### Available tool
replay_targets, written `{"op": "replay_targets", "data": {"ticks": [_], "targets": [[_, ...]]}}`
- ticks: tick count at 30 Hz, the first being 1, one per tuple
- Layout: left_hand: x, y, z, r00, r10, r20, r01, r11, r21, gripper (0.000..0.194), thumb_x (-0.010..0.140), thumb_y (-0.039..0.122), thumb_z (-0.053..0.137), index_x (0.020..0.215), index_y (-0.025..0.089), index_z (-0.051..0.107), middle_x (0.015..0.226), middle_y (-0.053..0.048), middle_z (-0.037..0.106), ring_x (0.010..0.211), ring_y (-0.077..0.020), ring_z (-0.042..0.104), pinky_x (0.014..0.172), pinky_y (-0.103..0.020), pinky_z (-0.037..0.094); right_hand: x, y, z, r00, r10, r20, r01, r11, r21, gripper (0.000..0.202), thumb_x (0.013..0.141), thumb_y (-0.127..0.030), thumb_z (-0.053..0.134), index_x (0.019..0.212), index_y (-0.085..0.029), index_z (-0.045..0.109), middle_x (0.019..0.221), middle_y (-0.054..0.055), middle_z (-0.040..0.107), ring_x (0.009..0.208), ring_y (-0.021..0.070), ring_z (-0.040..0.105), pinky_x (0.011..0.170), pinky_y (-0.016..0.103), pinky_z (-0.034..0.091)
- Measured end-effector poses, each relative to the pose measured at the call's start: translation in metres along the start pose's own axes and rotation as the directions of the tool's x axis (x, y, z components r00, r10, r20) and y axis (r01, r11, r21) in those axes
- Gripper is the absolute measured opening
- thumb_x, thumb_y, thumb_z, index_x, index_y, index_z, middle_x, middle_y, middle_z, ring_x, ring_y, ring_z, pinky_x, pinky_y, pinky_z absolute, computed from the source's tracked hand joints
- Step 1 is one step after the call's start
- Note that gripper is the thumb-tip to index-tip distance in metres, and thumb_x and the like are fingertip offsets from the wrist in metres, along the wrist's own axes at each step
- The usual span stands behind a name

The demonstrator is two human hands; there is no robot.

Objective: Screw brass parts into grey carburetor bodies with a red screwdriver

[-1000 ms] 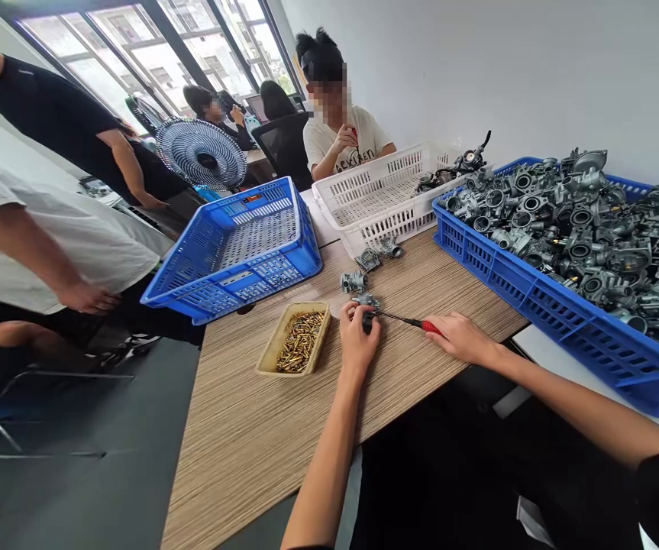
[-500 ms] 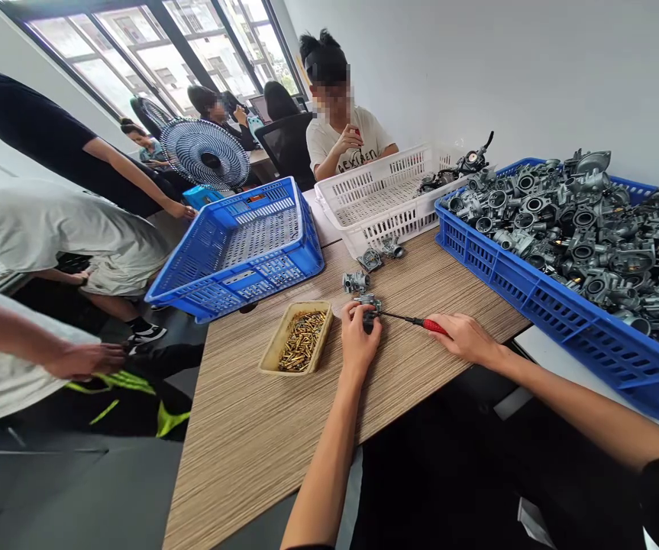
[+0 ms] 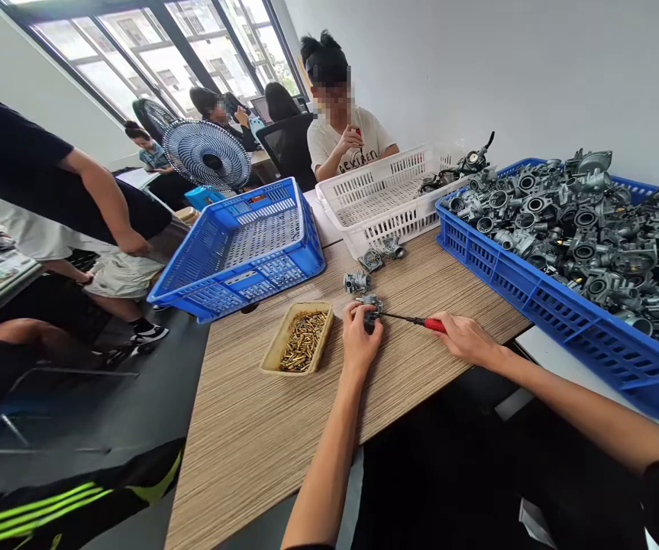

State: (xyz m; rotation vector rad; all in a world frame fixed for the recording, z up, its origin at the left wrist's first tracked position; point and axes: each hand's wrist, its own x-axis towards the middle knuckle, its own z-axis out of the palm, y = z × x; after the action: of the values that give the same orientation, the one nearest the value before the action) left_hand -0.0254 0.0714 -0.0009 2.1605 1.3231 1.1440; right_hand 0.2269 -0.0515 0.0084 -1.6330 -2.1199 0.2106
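Note:
My left hand [image 3: 360, 336] is closed around a small grey metal carburetor body [image 3: 371, 304] and steadies it on the wood-grain table [image 3: 249, 428]. My right hand [image 3: 466, 338] grips the red handle of a screwdriver [image 3: 434, 325]. Its dark shaft lies nearly level, and the tip meets the right side of the carburetor; the exact contact point is too small to make out. Just beyond my left fingers sits another carburetor body [image 3: 356, 282]. Left of that hand, a cream tray [image 3: 266, 359] holds many small brass parts [image 3: 305, 340].
A large blue crate [image 3: 512, 283] heaped with carburetor bodies stands at the right. Further back are a white crate [image 3: 363, 237] and another blue crate [image 3: 237, 289]. Two more metal pieces [image 3: 383, 253] lie by the white crate. A co-worker [image 3: 344, 145] sits opposite; other people and a fan [image 3: 208, 156] are at left.
Both my hands, the carburetor and the screwdriver hold nearly the same position. At the left, people have shifted, and a leg with green stripes now shows at lower left.

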Motion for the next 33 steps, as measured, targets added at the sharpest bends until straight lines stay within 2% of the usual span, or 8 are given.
{"op": "replay_targets", "data": {"ticks": [7, 11, 14, 16, 18, 23, 29, 33], "targets": [[-0.0002, 0.0016, -0.0008, 1.0, 0.003, 0.007, -0.003, 1.0, -0.009, 0.025, 0.084, 0.016, 0.067, 0.106, 0.025, 0.068, 0.126, -0.01, 0.055, 0.124, -0.0265, 0.062, 0.11, -0.042, 0.053, 0.0004, -0.0003, -0.001, 0.997, 0.053, -0.057, -0.055, 0.998, -0.029, 0.032, 0.112, -0.046, 0.04, 0.107, -0.02, 0.057, 0.092, 0.009, 0.075, 0.077, 0.0238, 0.07, 0.068, 0.032, 0.045], [-0.0004, 0.0022, -0.0009, 1.0, -0.002, 0.006, 0.002, 1.0, -0.012, 0.025, 0.084, 0.016, 0.067, 0.107, 0.026, 0.068, 0.126, -0.01, 0.056, 0.125, -0.0263, 0.062, 0.11, -0.042, 0.053, 0.0, -0.0009, -0.0001, 0.998, 0.034, -0.057, -0.034, 0.999, -0.005, 0.028, 0.11, -0.043, 0.044, 0.12, -0.019, 0.054, 0.099, 0.01, 0.076, 0.083, 0.0254, 0.073, 0.069, 0.032, 0.047], [-0.0005, 0.0024, -0.0011, 1.0, 0.002, 0.005, -0.002, 1.0, -0.014, 0.025, 0.084, 0.015, 0.067, 0.107, 0.025, 0.068, 0.126, -0.009, 0.056, 0.126, -0.0265, 0.061, 0.111, -0.043, 0.052, -0.0017, -0.0015, -0.0001, 0.998, 0.003, -0.061, -0.002, 1.0, 0.006, 0.025, 0.108, -0.034, 0.047, 0.128, -0.018, 0.05, 0.103, 0.01, 0.076, 0.085, 0.0253, 0.073, 0.071, 0.032, 0.047], [-0.0006, 0.0027, -0.0012, 1.0, 0.006, 0.01, -0.006, 1.0, -0.017, 0.025, 0.083, 0.015, 0.067, 0.107, 0.025, 0.068, 0.126, -0.009, 0.056, 0.126, -0.0265, 0.061, 0.111, -0.043, 0.052, -0.0025, -0.0017, -0.0008, 0.999, 0.011, -0.047, -0.01, 1.0, 0.004, 0.02, 0.108, -0.031, 0.046, 0.123, -0.019, 0.052, 0.099, 0.008, 0.075, 0.083, 0.0243, 0.073, 0.069, 0.031, 0.046], [-0.0007, 0.0032, -0.0012, 1.0, 0.01, 0.016, -0.009, 1.0, -0.024, 0.026, 0.083, 0.015, 0.067, 0.107, 0.025, 0.068, 0.126, -0.01, 0.056, 0.125, -0.0264, 0.061, 0.111, -0.043, 0.053, -0.0026, -0.0017, -0.0016, 0.999, 0.032, -0.042, -0.032, 0.999, -0.006, 0.019, 0.109, -0.035, 0.046, 0.115, -0.02, 0.055, 0.095, 0.008, 0.075, 0.081, 0.0237, 0.072, 0.068, 0.03, 0.044], [-0.0007, 0.0043, -0.0012, 1.0, 0.016, 0.017, -0.016, 1.0, -0.023, 0.025, 0.083, 0.014, 0.066, 0.106, 0.025, 0.067, 0.126, -0.01, 0.056, 0.124, -0.0261, 0.062, 0.109, -0.042, 0.054, -0.0003, -0.0026, -0.0037, 0.996, 0.089, -0.013, -0.09, 0.994, -0.06, 0.031, 0.111, -0.043, 0.038, 0.101, -0.021, 0.057, 0.084, 0.007, 0.073, 0.073, 0.0234, 0.07, 0.062, 0.03, 0.039], [-0.0006, 0.0049, -0.0013, 1.0, 0.02, 0.01, -0.02, 1.0, -0.022, 0.026, 0.083, 0.013, 0.066, 0.106, 0.025, 0.067, 0.124, -0.009, 0.056, 0.126, -0.0261, 0.061, 0.11, -0.042, 0.053, -0.0018, -0.0035, -0.0032, 0.998, 0.018, -0.053, -0.018, 1.0, 0.009, 0.026, 0.107, -0.038, 0.048, 0.126, -0.02, 0.051, 0.099, 0.009, 0.076, 0.079, 0.0241, 0.072, 0.065, 0.03, 0.043], [-0.0007, 0.0049, -0.0009, 1.0, 0.019, 0.007, -0.019, 0.999, -0.026, 0.025, 0.084, 0.014, 0.066, 0.106, 0.025, 0.067, 0.125, -0.01, 0.056, 0.125, -0.0263, 0.061, 0.111, -0.043, 0.053, -0.0032, -0.0017, -0.0014, 0.999, 0.026, -0.047, -0.025, 0.999, 0.02, 0.019, 0.108, -0.036, 0.046, 0.118, -0.021, 0.052, 0.094, 0.007, 0.074, 0.076, 0.0225, 0.07, 0.065, 0.029, 0.041]]}}
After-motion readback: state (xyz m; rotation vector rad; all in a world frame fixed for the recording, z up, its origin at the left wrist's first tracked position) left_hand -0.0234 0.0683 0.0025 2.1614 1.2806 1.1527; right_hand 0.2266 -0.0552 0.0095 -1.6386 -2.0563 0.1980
